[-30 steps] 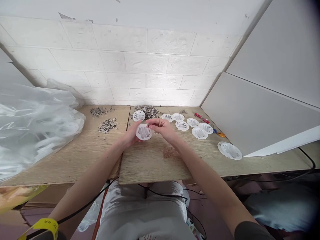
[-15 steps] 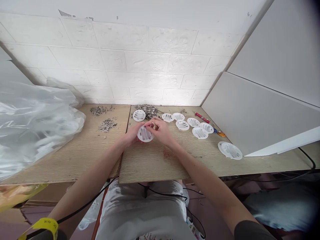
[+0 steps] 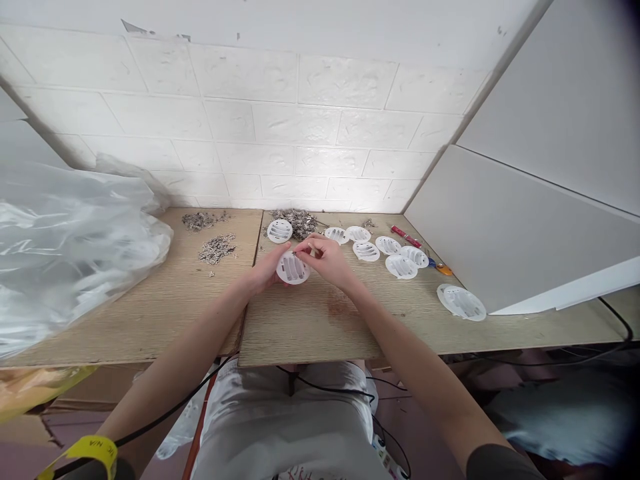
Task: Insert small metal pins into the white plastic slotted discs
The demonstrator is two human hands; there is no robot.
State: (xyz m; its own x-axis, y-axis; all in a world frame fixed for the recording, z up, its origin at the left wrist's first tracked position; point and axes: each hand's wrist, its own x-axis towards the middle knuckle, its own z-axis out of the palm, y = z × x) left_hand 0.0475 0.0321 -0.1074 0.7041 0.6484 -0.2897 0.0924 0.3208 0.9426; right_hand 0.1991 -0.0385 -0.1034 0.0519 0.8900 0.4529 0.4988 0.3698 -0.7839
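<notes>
The person is sitting at the bench (image 3: 310,327), holding a white slotted disc (image 3: 293,269) just above the wood, straight ahead of them. The left hand (image 3: 265,272) is cupping the disc from its left side and from beneath, fingers curled round the rim. The right hand (image 3: 330,260) is coming in from the disc's right, thumb and forefinger pressed together on what looks like a small metal clip (image 3: 296,253) at the disc's far edge; the piece is too small to make out clearly.

By my reading, the clip is being fitted into one of the disc's slots. Seating it would call for the left hand holding the disc level while the right pinch is lining the clip up with the slot and pressing it home without bending it.

Just beyond the disc, a heap (image 3: 297,223) of the same grey metal bits is lying beside a spare disc (image 3: 279,231). To the right of the held disc, a row (image 3: 367,251) of more discs is trailing off towards a red tool (image 3: 405,235), with a further pair (image 3: 463,301) well apart from it. To its left, smaller piles (image 3: 216,249) are sitting on the wood, and further left a bag (image 3: 65,247) of clear plastic is bulging over the bench.
</notes>
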